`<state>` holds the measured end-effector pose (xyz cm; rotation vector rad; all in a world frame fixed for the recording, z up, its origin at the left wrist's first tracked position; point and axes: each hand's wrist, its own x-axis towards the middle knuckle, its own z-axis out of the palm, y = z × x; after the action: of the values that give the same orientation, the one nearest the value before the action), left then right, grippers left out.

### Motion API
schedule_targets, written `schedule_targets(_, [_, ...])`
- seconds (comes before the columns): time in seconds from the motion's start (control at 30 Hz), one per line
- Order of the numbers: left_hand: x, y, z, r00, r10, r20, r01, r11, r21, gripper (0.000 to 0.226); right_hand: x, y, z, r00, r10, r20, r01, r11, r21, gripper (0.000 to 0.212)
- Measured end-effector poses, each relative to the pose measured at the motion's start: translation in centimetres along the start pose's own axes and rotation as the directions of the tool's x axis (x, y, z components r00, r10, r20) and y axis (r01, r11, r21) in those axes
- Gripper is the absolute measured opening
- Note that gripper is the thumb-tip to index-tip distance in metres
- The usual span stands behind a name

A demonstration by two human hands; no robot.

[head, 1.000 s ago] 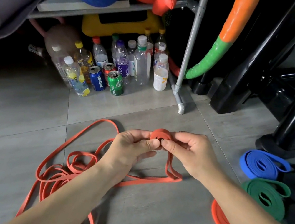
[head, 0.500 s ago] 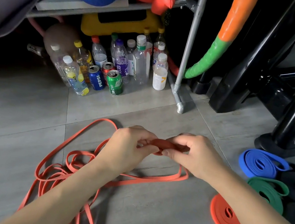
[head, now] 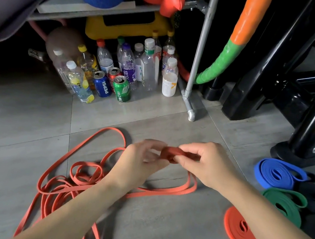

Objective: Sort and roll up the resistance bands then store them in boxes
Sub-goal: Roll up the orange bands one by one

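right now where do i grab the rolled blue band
From above, I'd pinch the blue band across its coil's short width, trapping the loose outer loop on its right. It lies flat on the floor, wound layers facing up.

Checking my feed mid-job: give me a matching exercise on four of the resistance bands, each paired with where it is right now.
Things:
1 blue roll
2 green roll
3 finished orange roll
4 small orange coil

Places:
a pinched by the right hand
b flat on the floor, nearest the camera
c next to the black machine foot
d between the blue and finished orange rolls

Pairs: 1-c; 2-d; 3-b; 4-a
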<state>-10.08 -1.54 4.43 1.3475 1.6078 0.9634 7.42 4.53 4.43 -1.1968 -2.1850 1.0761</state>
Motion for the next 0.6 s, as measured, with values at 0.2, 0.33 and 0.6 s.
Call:
schedule_targets(0.2, [0.5, 0.8, -0.6, 0.982, 0.17, 0.085, -0.189, 0.901, 0.39, 0.016, -0.6, -0.3, 0.6, 0.999, 0.01, 0.043, -0.008, 0.999, -0.044, 0.008])
schedule_targets(0.33, [0.6, 0.6, -1.1, 0.996, 0.085, 0.018, -0.087, 0.988, 0.124, 0.021, -0.9, 0.4, 0.6, 0.998, 0.05, -0.022, -0.048, 0.993, 0.108, 0.01])
schedule_targets(0.6, [0.3, 0.4, 0.7, 0.991, -0.133, -0.002, 0.116, 0.869, -0.481, 0.016, -1.0, -0.4, 1.4, 0.991, 0.105, -0.082, -0.052, 0.871, 0.488, 0.011])
